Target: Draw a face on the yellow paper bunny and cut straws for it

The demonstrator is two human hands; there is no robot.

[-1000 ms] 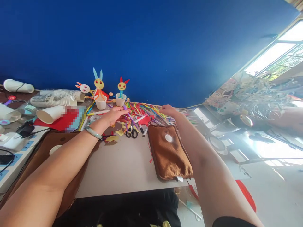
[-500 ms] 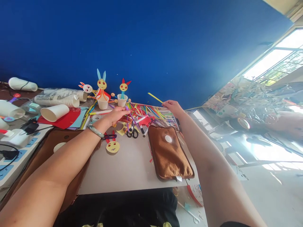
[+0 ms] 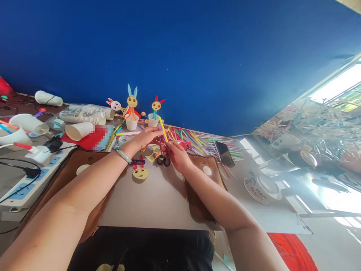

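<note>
My left hand (image 3: 149, 137), with a bracelet at the wrist, grips purple strips (image 3: 160, 131) in front of the paper cups. Close beside it, my right hand (image 3: 178, 154) pinches a yellow strip (image 3: 163, 127) that stands upright against the purple ones. Black scissors (image 3: 163, 161) lie just below the hands. A yellow paper face (image 3: 140, 173) with red ears lies on the table to the left. Behind my hands, a rabbit figure with blue ears (image 3: 132, 101) and one with red ears (image 3: 156, 105) stand in white cups.
Colourful strips (image 3: 197, 139) are spread along the blue wall, near a black phone (image 3: 225, 153). Brown pouches (image 3: 200, 203) lie under both forearms. At the left are stacked paper cups (image 3: 84, 116) and a power strip (image 3: 17, 192). A tape roll (image 3: 261, 190) lies at right.
My right hand has come leftward and down from the strips, bringing the yellow strip to the purple ones in my left hand. The view has shifted, showing the phone and tape roll.
</note>
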